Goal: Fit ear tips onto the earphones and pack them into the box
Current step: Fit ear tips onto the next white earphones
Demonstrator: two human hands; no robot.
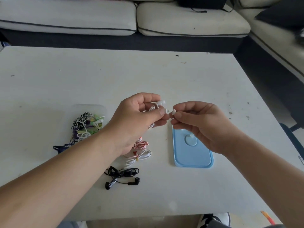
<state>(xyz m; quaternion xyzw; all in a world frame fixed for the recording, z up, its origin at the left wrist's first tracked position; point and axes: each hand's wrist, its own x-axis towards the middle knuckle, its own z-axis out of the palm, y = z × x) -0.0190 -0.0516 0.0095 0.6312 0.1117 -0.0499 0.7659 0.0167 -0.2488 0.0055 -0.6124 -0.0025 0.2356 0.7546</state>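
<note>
Now | left hand (139, 117) raised, fingers pinching white earphones (160, 103) | right hand (200, 124) fingers pinching ear tip (173, 111)

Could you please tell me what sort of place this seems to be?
Most likely a home living room: a pale cushioned sofa wraps round the far side and right of a white table, and coiled black earphones lie loose on it, which suggests casual home use rather than a workshop.

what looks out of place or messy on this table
A dark cable trails out of the clear box of tangled earphones onto the table. Nothing else looks damaged or spilled.
</note>
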